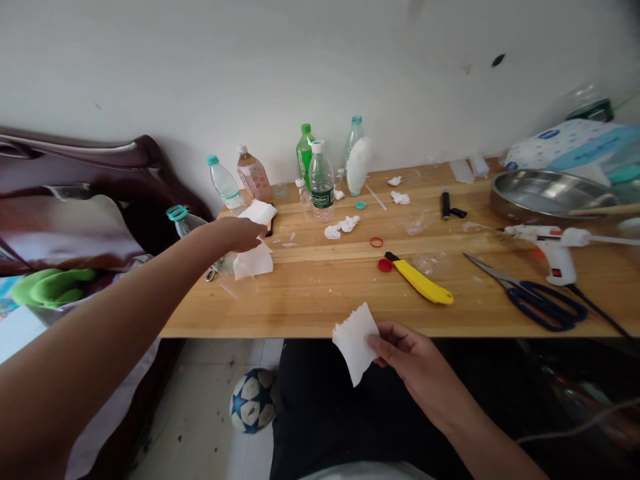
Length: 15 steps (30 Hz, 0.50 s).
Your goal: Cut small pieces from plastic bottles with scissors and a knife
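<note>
My right hand pinches a small white piece of tissue paper with a ragged left edge, held in front of the table's near edge. My left hand reaches out over the left part of the table, its fingers close together and partly turned away. One white paper sheet lies just beyond that hand, over a dark phone. Another white sheet is right under the fingers. Whether the left fingers grip either sheet cannot be made out.
Several plastic bottles stand along the wall. Crumpled tissue lies mid-table on the wooden table. Toward the right are a yellow utility knife, scissors, a glue gun and a metal pan. A ball rests on the floor.
</note>
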{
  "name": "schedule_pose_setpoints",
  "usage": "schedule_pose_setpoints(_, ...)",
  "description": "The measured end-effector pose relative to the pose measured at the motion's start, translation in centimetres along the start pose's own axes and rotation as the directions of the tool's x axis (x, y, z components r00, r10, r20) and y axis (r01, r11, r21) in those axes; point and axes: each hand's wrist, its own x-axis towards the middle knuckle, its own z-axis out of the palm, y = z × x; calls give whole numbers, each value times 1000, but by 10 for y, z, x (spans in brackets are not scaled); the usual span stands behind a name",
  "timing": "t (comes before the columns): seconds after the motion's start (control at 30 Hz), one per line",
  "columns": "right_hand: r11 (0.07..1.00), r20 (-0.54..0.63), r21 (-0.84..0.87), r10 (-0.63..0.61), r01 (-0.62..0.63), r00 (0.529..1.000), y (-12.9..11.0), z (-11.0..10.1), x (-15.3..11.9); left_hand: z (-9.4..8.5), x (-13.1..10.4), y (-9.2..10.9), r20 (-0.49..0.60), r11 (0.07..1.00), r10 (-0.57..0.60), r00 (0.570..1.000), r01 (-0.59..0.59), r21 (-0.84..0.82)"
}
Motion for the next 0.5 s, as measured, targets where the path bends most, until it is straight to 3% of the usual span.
schedule_pose_setpoints(0.17, 1000, 67, -22, 8, -7, 998, -7, 6, -2, -1, -19, 19, 29, 1000, -15, 999, 15, 8)
schedule_pose_setpoints(0.3, 999, 51, -44, -2, 4, 999, -8, 9, -5, -3, -27, 33, -46, 1000, 9, 999, -9, 3)
schedule_pose_setpoints(0.5, 999, 23, -50, 11, -10, 1000, -2, 9, -2, 9, -17, 55, -119, 996, 81, 990, -84, -25)
